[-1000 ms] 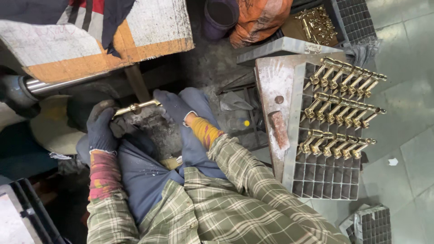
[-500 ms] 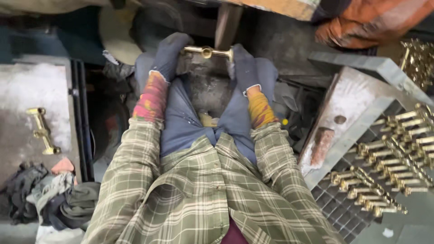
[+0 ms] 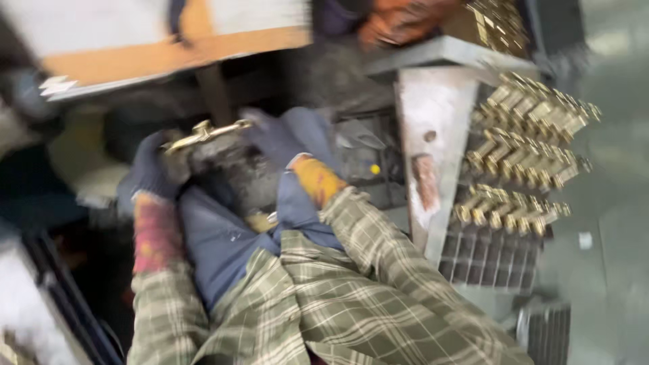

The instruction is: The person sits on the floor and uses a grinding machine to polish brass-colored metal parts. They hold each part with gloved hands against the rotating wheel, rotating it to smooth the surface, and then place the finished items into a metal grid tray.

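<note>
Fingers (image 3: 157,167) of gloved left hand (image 3: 152,177) curl around one end of brass fitting (image 3: 206,131); right hand (image 3: 274,138) blurred, grip unclear | fitting sits atop dark machine block (image 3: 226,169); finished fittings (image 3: 524,145) racked right | judgement: hold fitting level, both ends steady

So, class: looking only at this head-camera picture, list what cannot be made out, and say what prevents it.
- Right hand: its fingers are smeared by motion blur; the grip is unclear.
- Brass part: its left end is hidden under the left hand.
- Racked brass parts: blurred, uncountable.
- Grid tray: cut off by the bottom edge.
</note>
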